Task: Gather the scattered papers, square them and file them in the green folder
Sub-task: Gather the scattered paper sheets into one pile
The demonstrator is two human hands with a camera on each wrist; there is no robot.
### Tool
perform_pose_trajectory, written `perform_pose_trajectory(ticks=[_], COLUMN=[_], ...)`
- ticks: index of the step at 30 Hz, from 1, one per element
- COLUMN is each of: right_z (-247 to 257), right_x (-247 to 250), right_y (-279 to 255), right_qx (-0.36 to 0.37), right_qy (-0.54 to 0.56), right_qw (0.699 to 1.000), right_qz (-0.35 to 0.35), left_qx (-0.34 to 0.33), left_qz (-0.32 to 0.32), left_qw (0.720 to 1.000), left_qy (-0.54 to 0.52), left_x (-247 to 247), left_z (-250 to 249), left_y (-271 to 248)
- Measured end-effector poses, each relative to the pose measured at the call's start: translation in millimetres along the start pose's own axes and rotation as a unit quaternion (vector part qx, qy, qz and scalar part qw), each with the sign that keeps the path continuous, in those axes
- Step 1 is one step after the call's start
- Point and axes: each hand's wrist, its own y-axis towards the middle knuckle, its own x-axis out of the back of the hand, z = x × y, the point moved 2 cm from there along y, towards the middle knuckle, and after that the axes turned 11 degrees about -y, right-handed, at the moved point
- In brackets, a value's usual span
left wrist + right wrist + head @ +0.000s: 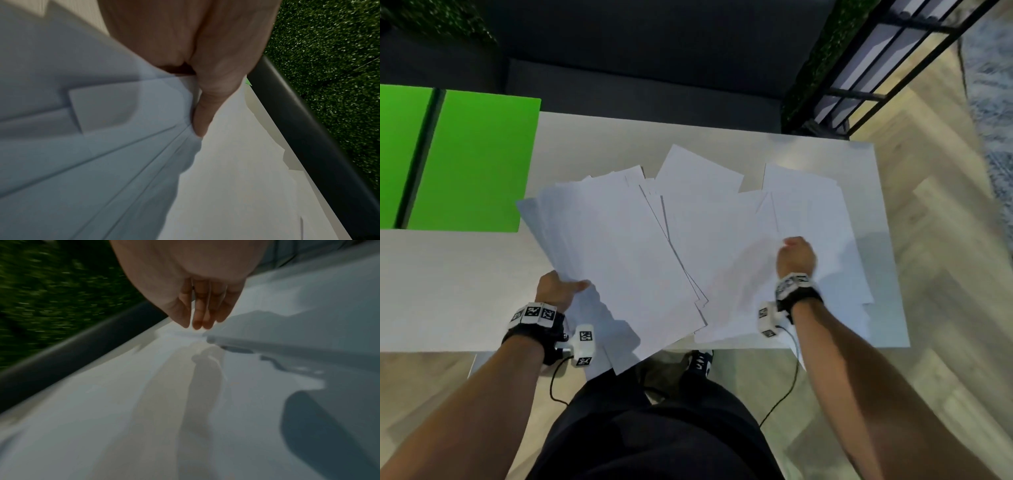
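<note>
The green folder (476,164) lies open on the far left of the white table (448,281). My left hand (558,291) grips a fanned stack of white papers (619,246) at its near left edge, thumb on top; the stack hangs over the table's front edge. In the left wrist view the hand (205,105) pinches the stack's edge (102,162). More loose sheets (808,212) overlap across the middle and right of the table. My right hand (794,255) is over them; its straight fingers (201,318) point down to the sheets (144,418), holding nothing.
A dark sofa (654,85) runs behind the table, with green hedge-like panels (815,68) and a black metal rack (893,68) at the back right. Wood floor (945,240) lies to the right. Cables (794,370) hang from both wrists below the front edge.
</note>
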Motion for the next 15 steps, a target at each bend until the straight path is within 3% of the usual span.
perform_pose_trajectory(ticks=[2, 4, 8, 12, 15], right_z=[-60.5, -103.9, -143.4, -129.2, -118.3], right_x=[28.2, 42.5, 30.2, 24.7, 34.0], right_y=[30.6, 45.7, 51.2, 29.3, 28.4], right_qx=[-0.126, -0.209, -0.196, -0.201, -0.215], right_qy=[-0.087, -0.157, -0.231, -0.235, -0.236], right_qw=[0.988, 0.965, 0.944, 0.950, 0.946], right_qz=[-0.009, 0.028, 0.131, 0.055, 0.064], left_qx=[-0.008, -0.006, 0.018, 0.026, 0.016], left_qz=[-0.002, -0.009, -0.003, 0.009, -0.010], left_qw=[1.000, 1.000, 1.000, 0.999, 0.998], left_qy=[0.007, 0.014, 0.019, 0.031, 0.054], left_x=[2.1, 2.9, 5.7, 5.9, 7.1], left_z=[5.3, 9.0, 7.9, 5.8, 9.1], left_y=[5.1, 4.4, 5.5, 10.9, 6.7])
